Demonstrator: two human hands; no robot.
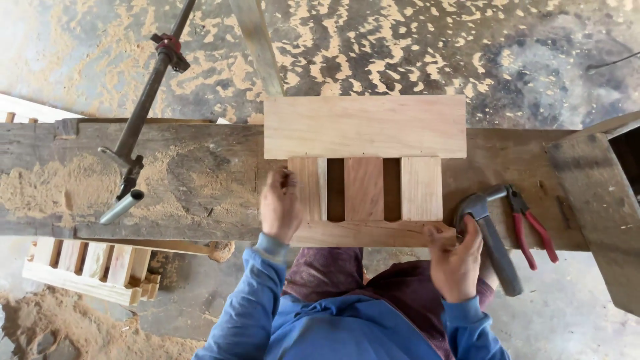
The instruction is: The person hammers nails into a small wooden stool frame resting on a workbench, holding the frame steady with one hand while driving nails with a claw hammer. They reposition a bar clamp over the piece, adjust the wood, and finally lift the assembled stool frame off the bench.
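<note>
No packages, labels, signs or screens show anywhere in view.

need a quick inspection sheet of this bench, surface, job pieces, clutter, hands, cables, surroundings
surface: worn wooden bench, sawdust heaped on its left part
job's things: wooden slat frame with three upright slats between a wide top board and a bottom rail; hammer lying at its right end
clutter: red-handled pliers beside the hammer; long bar clamp lying across the bench's left part
grippers: left hand on the frame's left slat; right hand at the bottom rail's right end, next to the hammer
cables: thin dark line on the floor at top right, possibly a cable
surroundings: sawdust-strewn floor; another slatted frame below the bench
</note>
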